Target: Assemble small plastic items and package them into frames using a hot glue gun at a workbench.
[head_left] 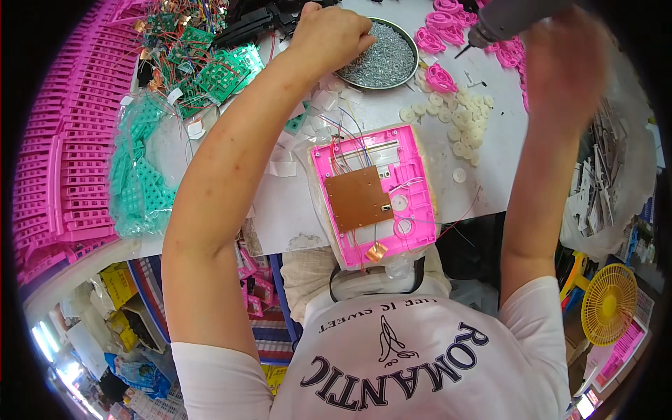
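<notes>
My left hand (pixel 329 38) is at the left rim of a round metal dish (pixel 381 59) full of small silvery screws. Its fingers are curled closed, and what they pinch, if anything, is too small to make out. My right hand (pixel 568 66), smeared by motion, grips a dark grey electric screwdriver (pixel 500 26) at upper right, its thin bit pointing left and down. Before me on the table's front edge lies an open pink plastic housing (pixel 413 203) on a padded block. Inside sit a brown circuit board (pixel 357 199), thin wires and a copper-coloured piece (pixel 376 252).
Green circuit boards (pixel 220 73) with wires are heaped at back left, beside a bag of teal parts (pixel 140 171). Pink lattice parts (pixel 77 133) are stacked far left. White round pieces (pixel 465 126) and pink loops (pixel 441 78) lie right of the dish. A yellow fan (pixel 609 304) stands lower right.
</notes>
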A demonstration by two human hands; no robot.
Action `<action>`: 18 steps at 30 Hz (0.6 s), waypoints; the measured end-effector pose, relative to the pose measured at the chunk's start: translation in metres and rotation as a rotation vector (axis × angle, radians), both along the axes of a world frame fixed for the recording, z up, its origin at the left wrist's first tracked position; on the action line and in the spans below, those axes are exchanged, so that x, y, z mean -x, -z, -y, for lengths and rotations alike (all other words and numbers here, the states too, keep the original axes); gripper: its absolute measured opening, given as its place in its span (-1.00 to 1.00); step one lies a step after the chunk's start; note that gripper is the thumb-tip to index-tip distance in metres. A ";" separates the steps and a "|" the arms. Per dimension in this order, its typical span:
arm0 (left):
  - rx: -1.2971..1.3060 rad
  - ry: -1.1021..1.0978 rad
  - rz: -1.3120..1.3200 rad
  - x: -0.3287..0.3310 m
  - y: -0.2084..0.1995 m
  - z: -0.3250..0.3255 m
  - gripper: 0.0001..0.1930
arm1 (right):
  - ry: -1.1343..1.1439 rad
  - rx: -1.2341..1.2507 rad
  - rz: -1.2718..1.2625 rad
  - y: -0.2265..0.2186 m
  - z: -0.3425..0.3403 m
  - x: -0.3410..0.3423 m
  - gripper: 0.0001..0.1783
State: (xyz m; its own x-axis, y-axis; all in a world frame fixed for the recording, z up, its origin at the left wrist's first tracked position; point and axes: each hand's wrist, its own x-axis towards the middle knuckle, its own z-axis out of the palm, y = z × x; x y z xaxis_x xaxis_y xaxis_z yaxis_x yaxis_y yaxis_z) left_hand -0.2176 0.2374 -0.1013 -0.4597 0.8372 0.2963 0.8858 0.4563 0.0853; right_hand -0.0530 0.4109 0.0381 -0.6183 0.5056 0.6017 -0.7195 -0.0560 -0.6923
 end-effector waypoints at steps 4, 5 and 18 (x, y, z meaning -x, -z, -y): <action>-0.087 -0.017 0.077 -0.007 -0.024 0.007 -0.78 | -0.437 -0.245 0.438 -0.008 0.003 0.031 -0.45; -0.080 -0.015 0.109 -0.013 -0.035 0.014 -0.80 | -0.501 -0.265 0.457 -0.009 0.011 0.030 -0.48; -0.594 0.022 0.408 -0.220 -0.032 0.131 -0.85 | -0.745 -0.097 0.208 0.017 0.079 -0.067 -0.72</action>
